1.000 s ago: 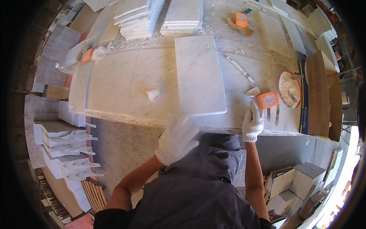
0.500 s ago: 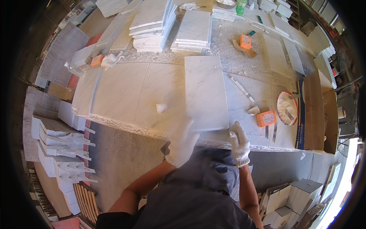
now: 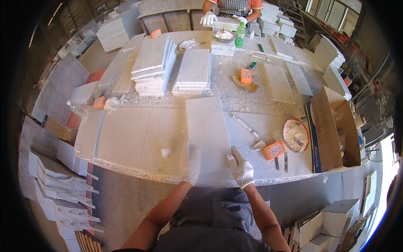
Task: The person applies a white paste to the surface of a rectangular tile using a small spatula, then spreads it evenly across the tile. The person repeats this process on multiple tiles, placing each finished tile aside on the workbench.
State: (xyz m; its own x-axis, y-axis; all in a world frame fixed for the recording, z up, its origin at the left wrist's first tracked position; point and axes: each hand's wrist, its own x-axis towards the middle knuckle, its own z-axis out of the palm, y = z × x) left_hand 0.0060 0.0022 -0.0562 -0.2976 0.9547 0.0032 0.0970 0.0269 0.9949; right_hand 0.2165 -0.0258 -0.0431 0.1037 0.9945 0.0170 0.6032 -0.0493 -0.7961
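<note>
Slab (image 3: 207, 124), pale, grey-veined and rectangular, in head view: over the worktop (image 3: 121, 132), straight ahead of the wearer. Long axis runs away from the body, far end tipped slightly left. Near end blurred; whether it sits flat or a little raised, cannot tell. Left hand (image 3: 192, 164), gloved, at the near left edge, overlapping it in view and the nearer of the two; smeared, so its grip cannot be read. Right hand (image 3: 241, 168), also gloved, just beside the near right edge, fingers loosely parted, pinching nothing visible; contact unclear. Orange block (image 3: 273, 150) farther right, apart from that hand.
</note>
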